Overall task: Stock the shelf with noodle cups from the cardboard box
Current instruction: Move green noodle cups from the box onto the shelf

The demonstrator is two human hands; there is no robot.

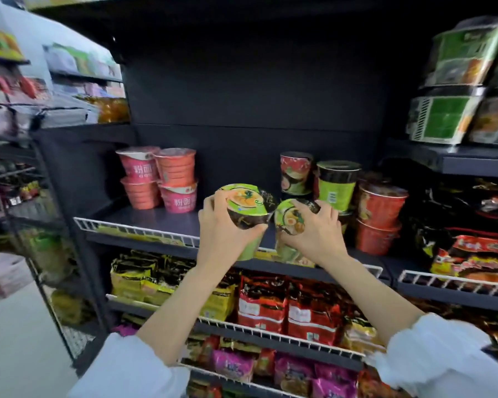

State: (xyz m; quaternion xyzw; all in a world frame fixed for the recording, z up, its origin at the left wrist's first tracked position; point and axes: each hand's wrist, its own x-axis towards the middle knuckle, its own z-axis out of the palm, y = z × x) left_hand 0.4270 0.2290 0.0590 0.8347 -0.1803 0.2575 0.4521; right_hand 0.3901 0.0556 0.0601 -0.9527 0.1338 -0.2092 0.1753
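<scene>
My left hand [224, 231] grips a green noodle cup [246, 205] with its lid tilted toward me. My right hand [314, 231] grips a second green noodle cup [289, 218], also tilted. Both cups hang just above the front rail of the dark middle shelf [167, 219], side by side and almost touching. On that shelf stand pink cups [158, 179] stacked two high at the left, and green [337, 185], dark red [295, 173] and red cups [380, 214] at the right. The cardboard box is out of view.
A white wire rail [133, 229] edges the shelf front. Bare shelf lies between the pink and green cup groups. Below are shelves of yellow [138, 277] and red noodle bags [288, 308]. Green noodle trays [454, 81] sit upper right; a side rack [18, 173] stands left.
</scene>
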